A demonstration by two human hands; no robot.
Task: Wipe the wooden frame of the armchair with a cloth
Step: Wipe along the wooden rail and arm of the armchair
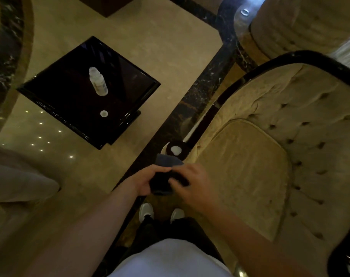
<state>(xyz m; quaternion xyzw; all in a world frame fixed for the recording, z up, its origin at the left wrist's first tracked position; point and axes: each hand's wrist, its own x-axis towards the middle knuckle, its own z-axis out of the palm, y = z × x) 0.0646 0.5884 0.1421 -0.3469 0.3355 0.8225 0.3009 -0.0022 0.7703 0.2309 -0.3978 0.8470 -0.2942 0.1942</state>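
Note:
A tufted beige armchair [270,148] fills the right side, edged by a dark glossy wooden frame [226,96] that curves from its back down to a rounded arm end [175,149] carrying a white blob or glare. Just in front of that arm end I hold a dark cloth [166,176] in both hands. My left hand [145,180] grips its left side and my right hand [192,186] pinches its right side. The cloth's grey upper corner overlaps the arm end; I cannot tell whether it touches.
A black glossy side table [56,90] stands at the left with an open white bottle [98,80] and its cap [103,113] on it. A second beige chair [302,25] is behind the armchair. My white shoes [146,211] stand on the marble floor.

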